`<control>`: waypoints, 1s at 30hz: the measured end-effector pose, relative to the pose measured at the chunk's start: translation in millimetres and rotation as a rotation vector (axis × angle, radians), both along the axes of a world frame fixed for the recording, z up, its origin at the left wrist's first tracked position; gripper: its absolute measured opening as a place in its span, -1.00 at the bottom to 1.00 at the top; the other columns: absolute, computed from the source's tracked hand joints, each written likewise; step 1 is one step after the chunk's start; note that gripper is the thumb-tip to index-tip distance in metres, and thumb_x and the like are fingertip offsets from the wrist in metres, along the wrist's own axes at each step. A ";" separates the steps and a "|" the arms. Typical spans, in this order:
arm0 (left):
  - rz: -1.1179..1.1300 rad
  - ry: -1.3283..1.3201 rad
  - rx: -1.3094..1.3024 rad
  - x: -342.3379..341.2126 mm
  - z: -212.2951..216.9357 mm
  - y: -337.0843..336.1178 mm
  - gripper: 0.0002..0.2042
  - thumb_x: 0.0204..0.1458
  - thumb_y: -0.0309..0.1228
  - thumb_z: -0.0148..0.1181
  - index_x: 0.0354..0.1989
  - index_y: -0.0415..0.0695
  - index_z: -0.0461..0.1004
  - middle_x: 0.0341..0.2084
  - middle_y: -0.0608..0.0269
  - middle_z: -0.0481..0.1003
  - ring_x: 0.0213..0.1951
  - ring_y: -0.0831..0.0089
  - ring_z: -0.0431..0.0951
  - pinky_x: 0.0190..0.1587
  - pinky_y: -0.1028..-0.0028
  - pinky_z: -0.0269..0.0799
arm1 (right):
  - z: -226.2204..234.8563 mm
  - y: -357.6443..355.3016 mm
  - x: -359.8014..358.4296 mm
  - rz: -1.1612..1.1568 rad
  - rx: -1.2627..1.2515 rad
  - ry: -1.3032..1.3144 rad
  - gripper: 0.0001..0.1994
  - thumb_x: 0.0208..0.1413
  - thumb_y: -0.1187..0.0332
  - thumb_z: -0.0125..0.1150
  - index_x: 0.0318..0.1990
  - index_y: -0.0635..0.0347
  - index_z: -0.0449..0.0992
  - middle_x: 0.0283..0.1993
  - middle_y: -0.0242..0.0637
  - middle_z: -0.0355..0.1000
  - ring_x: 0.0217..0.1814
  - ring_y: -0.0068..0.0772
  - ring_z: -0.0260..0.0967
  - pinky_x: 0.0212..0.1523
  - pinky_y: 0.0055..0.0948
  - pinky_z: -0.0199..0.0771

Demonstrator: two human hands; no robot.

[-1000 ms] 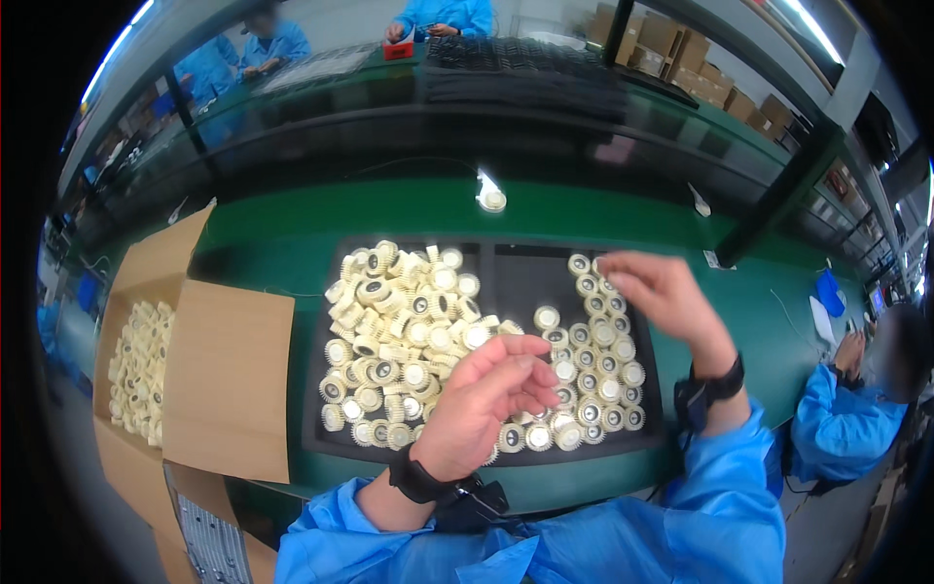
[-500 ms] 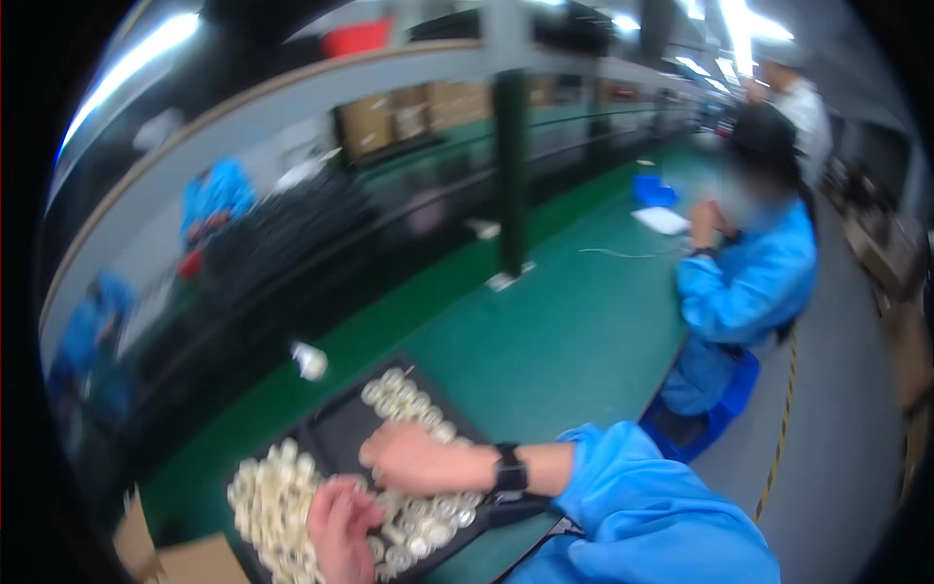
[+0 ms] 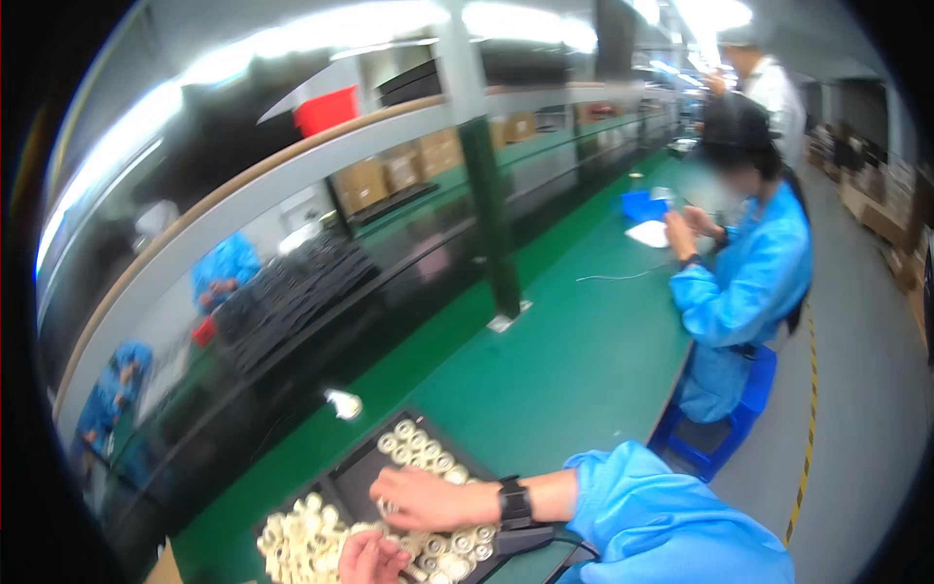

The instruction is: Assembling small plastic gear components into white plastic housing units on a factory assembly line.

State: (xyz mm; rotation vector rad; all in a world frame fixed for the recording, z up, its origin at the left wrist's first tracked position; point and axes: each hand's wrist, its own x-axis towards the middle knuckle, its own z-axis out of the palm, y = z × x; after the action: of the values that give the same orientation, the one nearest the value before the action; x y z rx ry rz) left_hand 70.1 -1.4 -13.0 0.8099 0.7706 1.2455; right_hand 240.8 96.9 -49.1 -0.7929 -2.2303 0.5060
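At the near left end of the long green surface (image 3: pixel 574 370) sits a shallow black plastic tray (image 3: pixel 355 477), its left part heaped with small cream-white plastic rings (image 3: pixel 302 535) and its right part holding rings laid in rows. The left hand (image 3: pixel 370 560) rests on the heap at the tray's near edge, fingers curled; whether it grips a ring cannot be told. The right hand (image 3: pixel 418 498), wearing a black wrist strap (image 3: pixel 514 502) below a blue sleeve, lies flat over the rowed rings, fingers spread and touching them, gripping nothing that shows. One loose white piece (image 3: pixel 343 403) lies beyond the tray. Farther right along the surface's near edge, a co-worker in a blue coat (image 3: pixel 754 282) sits on a blue stool (image 3: pixel 720 428).
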 end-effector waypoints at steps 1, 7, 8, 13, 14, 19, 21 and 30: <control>0.040 0.017 -0.025 3.5 2.3 1.8 -0.78 0.17 -0.47 0.06 -0.02 -0.19 0.43 -0.19 0.20 0.53 -0.22 0.43 0.54 -0.14 0.46 0.50 | 4.4 -1.1 3.0 0.021 -0.120 0.153 -0.68 0.01 0.36 0.15 -0.09 0.24 0.31 -0.18 -0.10 0.25 -0.12 -0.02 0.27 -0.13 -0.14 0.34; 0.092 0.108 -0.002 -4.1 -9.5 5.8 -0.81 0.19 -0.42 0.02 -0.08 -0.21 0.41 -0.35 0.24 0.51 -0.30 0.46 0.55 -0.14 0.48 0.49 | 16.9 -1.1 -2.8 0.027 0.166 0.209 -0.72 -0.01 0.47 0.21 -0.10 0.21 0.43 -0.13 -0.12 0.35 -0.07 -0.06 0.34 -0.10 -0.25 0.42; 0.084 0.093 -0.009 -6.5 -8.5 3.0 -0.80 0.20 -0.40 0.01 -0.07 -0.20 0.41 -0.35 0.26 0.50 -0.31 0.48 0.54 -0.14 0.50 0.48 | 23.5 -6.6 -6.9 -0.040 0.207 0.167 -0.73 -0.04 0.49 0.24 -0.13 0.22 0.45 -0.14 -0.14 0.36 -0.10 -0.10 0.38 -0.12 -0.27 0.44; -0.068 0.032 0.049 3.0 -18.7 15.5 -0.81 0.22 -0.37 -0.01 -0.08 -0.16 0.38 -0.39 0.38 0.46 -0.37 0.64 0.47 -0.29 0.62 0.40 | 22.3 -7.8 5.1 -0.098 0.102 0.122 -0.68 -0.18 0.64 0.20 -0.16 0.31 0.44 -0.10 -0.11 0.37 -0.04 -0.11 0.36 -0.09 -0.34 0.39; -0.061 0.020 0.080 5.4 -19.3 14.9 -0.82 0.21 -0.37 -0.02 -0.09 -0.15 0.37 -0.41 0.39 0.45 -0.39 0.65 0.46 -0.32 0.64 0.39 | 18.5 -9.8 5.9 -0.098 -0.028 0.211 -0.67 -0.17 0.64 0.17 -0.15 0.32 0.43 -0.09 -0.14 0.36 -0.05 -0.19 0.36 -0.12 -0.40 0.38; -0.053 0.008 0.118 7.8 -18.1 11.3 -0.84 0.18 -0.40 -0.02 -0.11 -0.15 0.35 -0.45 0.39 0.42 -0.45 0.65 0.43 -0.37 0.64 0.37 | 15.2 -8.5 11.6 -0.090 -0.001 0.099 -0.62 -0.14 0.59 0.15 -0.07 0.31 0.36 -0.13 -0.28 0.28 -0.17 -0.48 0.26 -0.28 -0.57 0.24; -0.041 -0.018 0.111 13.6 -21.3 15.6 -0.88 0.20 -0.47 -0.12 -0.17 -0.17 0.34 -0.52 0.34 0.42 -0.52 0.63 0.44 -0.47 0.65 0.34 | 21.3 -8.9 11.9 -0.077 0.020 0.100 -0.62 -0.14 0.58 0.14 -0.07 0.31 0.39 -0.10 -0.28 0.30 -0.14 -0.46 0.27 -0.31 -0.56 0.22; -0.044 -0.027 0.157 13.0 -31.0 22.6 -0.88 0.18 -0.45 -0.09 -0.17 -0.17 0.31 -0.51 0.33 0.42 -0.53 0.62 0.43 -0.47 0.66 0.33 | 41.9 -23.1 0.8 -0.143 -0.015 0.054 -0.69 0.06 0.52 0.21 -0.02 0.37 0.42 -0.06 -0.13 0.39 -0.05 -0.28 0.36 -0.08 -0.39 0.38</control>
State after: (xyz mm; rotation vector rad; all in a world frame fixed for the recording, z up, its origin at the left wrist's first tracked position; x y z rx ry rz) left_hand 83.1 21.2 -44.1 0.9309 0.6356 1.2867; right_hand 241.6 73.8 -7.1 -0.9289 -2.1045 0.4700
